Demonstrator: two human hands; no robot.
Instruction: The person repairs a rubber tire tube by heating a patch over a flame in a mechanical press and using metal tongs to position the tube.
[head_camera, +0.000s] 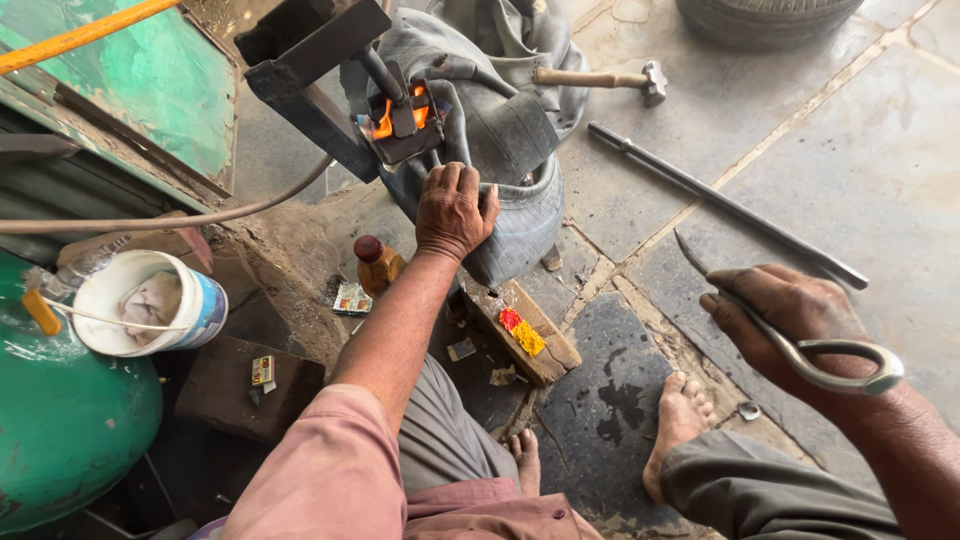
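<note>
My left hand (455, 210) has its fingers (447, 183) pressed together flat on the grey inner tube (505, 130), far centre, just near of the glowing clamp press (400, 118). My right hand (790, 320), near right, wraps its fingers around large scissors (800, 345) above the stone floor (800, 170).

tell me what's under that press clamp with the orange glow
The grey inner tube is pinched under the clamp, with the left hand resting on its folds just below. The clamp's plate covers the pressed spot itself.
</note>
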